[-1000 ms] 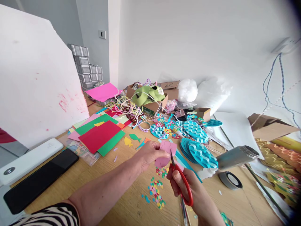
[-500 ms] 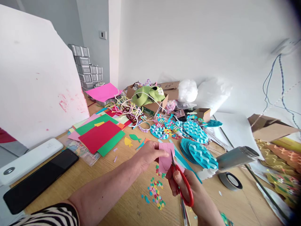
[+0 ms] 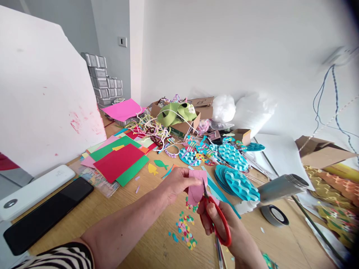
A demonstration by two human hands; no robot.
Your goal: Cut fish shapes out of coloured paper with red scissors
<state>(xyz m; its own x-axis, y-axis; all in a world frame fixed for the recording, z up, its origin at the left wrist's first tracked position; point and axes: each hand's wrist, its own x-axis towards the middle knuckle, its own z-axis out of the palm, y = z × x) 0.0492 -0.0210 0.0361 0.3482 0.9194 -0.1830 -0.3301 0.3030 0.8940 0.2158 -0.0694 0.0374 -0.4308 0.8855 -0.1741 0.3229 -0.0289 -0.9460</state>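
Observation:
My left hand (image 3: 177, 183) pinches a small pink paper piece (image 3: 196, 188) and holds it above the wooden table (image 3: 134, 220). My right hand (image 3: 224, 226) grips red-handled scissors (image 3: 217, 218), fingers through the loops. The blades meet the right edge of the pink paper. Under both hands lies a scatter of small coloured paper dots (image 3: 185, 228).
Red and green paper sheets (image 3: 120, 162) lie at the left, with a black phone (image 3: 45, 215) and a white case (image 3: 33, 192) nearer. Blue scaled paper discs (image 3: 238, 179), a grey metal flask (image 3: 283, 185) and a tape roll (image 3: 275, 215) sit at the right. Boxes and scraps crowd the back.
The pink paper has turned in my left hand from flat-ish to more upright, and the scissors have worked a little further along its edge.

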